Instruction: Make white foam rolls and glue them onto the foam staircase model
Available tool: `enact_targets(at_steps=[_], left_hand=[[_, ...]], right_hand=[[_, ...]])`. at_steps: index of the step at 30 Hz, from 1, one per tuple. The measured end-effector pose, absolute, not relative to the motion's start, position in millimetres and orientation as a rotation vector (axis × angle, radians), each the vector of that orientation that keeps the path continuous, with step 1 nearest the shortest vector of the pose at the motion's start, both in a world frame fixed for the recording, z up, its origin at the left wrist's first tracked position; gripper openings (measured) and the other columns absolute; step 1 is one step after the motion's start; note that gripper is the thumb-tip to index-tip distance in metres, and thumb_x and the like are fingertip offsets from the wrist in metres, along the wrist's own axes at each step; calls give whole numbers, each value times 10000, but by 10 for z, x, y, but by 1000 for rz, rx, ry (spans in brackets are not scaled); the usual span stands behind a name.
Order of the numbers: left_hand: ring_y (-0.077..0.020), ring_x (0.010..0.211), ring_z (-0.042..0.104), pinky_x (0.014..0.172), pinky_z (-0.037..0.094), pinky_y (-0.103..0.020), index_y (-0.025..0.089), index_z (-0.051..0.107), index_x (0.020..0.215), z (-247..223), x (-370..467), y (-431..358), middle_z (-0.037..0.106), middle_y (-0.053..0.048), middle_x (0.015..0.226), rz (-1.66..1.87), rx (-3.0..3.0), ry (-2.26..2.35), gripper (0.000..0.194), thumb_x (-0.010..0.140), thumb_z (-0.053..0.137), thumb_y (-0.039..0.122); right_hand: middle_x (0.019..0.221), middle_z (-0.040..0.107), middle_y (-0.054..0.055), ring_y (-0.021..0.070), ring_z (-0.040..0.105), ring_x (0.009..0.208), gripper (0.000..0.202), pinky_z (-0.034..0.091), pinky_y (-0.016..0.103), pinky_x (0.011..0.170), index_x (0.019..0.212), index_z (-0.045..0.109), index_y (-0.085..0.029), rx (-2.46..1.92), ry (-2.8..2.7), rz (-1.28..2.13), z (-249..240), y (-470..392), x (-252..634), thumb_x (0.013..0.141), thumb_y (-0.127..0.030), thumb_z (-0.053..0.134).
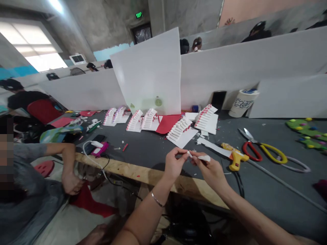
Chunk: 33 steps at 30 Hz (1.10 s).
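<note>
Just over the table's near edge, my left hand (175,165) and my right hand (211,170) meet with fingertips pinched together. Between them is a small white rolled strip (204,158), perhaps paper or foam. Its wider end sticks out past my right fingers, and the other end shows at my left fingertips. Beyond my hands stands a small arched stair model (178,128) of white rolls with pink-red ends, on a white card. A similar stepped model (205,116) is to its right. A cut white strip (214,147) lies behind my right hand.
On the right lie a yellow glue gun (238,159) and scissors (265,151) with red and yellow handles. More stair models (149,119) stand left of centre near a white board (150,75). A co-worker's hand (73,182) is at left, by red material (92,204).
</note>
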<state>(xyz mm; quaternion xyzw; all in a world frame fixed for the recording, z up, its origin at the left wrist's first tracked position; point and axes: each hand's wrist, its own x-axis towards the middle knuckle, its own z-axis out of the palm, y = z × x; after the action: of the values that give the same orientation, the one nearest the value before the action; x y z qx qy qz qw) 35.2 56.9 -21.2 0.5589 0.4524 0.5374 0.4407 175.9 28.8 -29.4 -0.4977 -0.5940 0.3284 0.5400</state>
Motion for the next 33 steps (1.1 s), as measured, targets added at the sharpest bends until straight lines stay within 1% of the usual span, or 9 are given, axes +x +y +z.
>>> enact_targets(at_steps=[3, 5, 8, 11, 15, 18, 22, 28, 33], left_hand=[[-153, 658, 679, 658, 579, -284, 156, 721, 935, -246, 289, 591, 734, -55, 787, 1237, 1269, 1026, 270, 721, 728, 320], [-170, 686, 695, 688, 590, -306, 167, 730, 980, -264, 262, 588, 751, -71, 836, 1189, 1265, 1018, 287, 735, 719, 318], [-187, 716, 704, 713, 595, -323, 182, 750, 930, -283, 249, 563, 759, -76, 868, 1174, 1334, 1067, 205, 775, 686, 301], [-184, 733, 703, 716, 587, -304, 182, 750, 897, -310, 253, 532, 757, -72, 870, 1219, 1391, 1129, 157, 781, 679, 260], [-170, 761, 695, 715, 572, -276, 173, 737, 913, -352, 251, 515, 744, -76, 895, 1248, 1467, 1175, 162, 798, 669, 264], [-167, 795, 689, 701, 563, -260, 175, 729, 904, -359, 248, 524, 735, -75, 906, 1271, 1503, 1190, 157, 805, 664, 279], [-159, 762, 681, 684, 555, -253, 166, 716, 860, -378, 294, 550, 726, -68, 856, 1334, 1475, 1192, 145, 794, 673, 288], [-156, 706, 676, 667, 548, -261, 149, 718, 848, -405, 497, 560, 734, -67, 812, 1426, 1304, 1187, 155, 782, 664, 279], [-180, 722, 696, 677, 562, -284, 150, 734, 915, -335, 593, 545, 753, -83, 863, 1405, 1258, 1167, 219, 790, 653, 311]], right_hand=[[768, 672, 45, 168, 608, 660, 304, 511, 293, 628, 1026, 713, -218, -1182, -1578, 662, -308, 288, 1780, 906, -405, 506], [824, 687, 55, 171, 627, 689, 300, 523, 299, 653, 1050, 707, -230, -1183, -1643, 613, -323, 295, 1787, 918, -387, 489], [858, 708, 59, 171, 645, 693, 300, 534, 300, 665, 1046, 707, -238, -1204, -1697, 573, -356, 305, 1803, 928, -381, 471], [808, 717, 52, 175, 650, 644, 305, 537, 303, 631, 1019, 713, -231, -1237, -1674, 539, -397, 315, 1849, 918, -409, 487], [769, 732, 57, 197, 663, 602, 348, 532, 315, 568, 971, 729, -224, -1280, -1615, 549, -447, 340, 1914, 863, -501, 549], [751, 740, 52, 198, 667, 585, 362, 536, 312, 556, 928, 740, -224, -1336, -1581, 645, -425, 332, 1894, 840, -531, 569], [755, 742, 46, 187, 669, 599, 349, 541, 298, 571, 951, 735, -212, -1321, -1542, 720, -349, 298, 1795, 859, -499, 561], [742, 723, 45, 162, 644, 580, 312, 523, 276, 577, 920, 729, -194, -1279, -1572, 599, -315, 322, 1775, 892, -437, 535], [725, 712, 42, 160, 632, 591, 309, 511, 271, 582, 913, 729, -188, -1243, -1575, 474, -284, 360, 1831, 901, -423, 528]])
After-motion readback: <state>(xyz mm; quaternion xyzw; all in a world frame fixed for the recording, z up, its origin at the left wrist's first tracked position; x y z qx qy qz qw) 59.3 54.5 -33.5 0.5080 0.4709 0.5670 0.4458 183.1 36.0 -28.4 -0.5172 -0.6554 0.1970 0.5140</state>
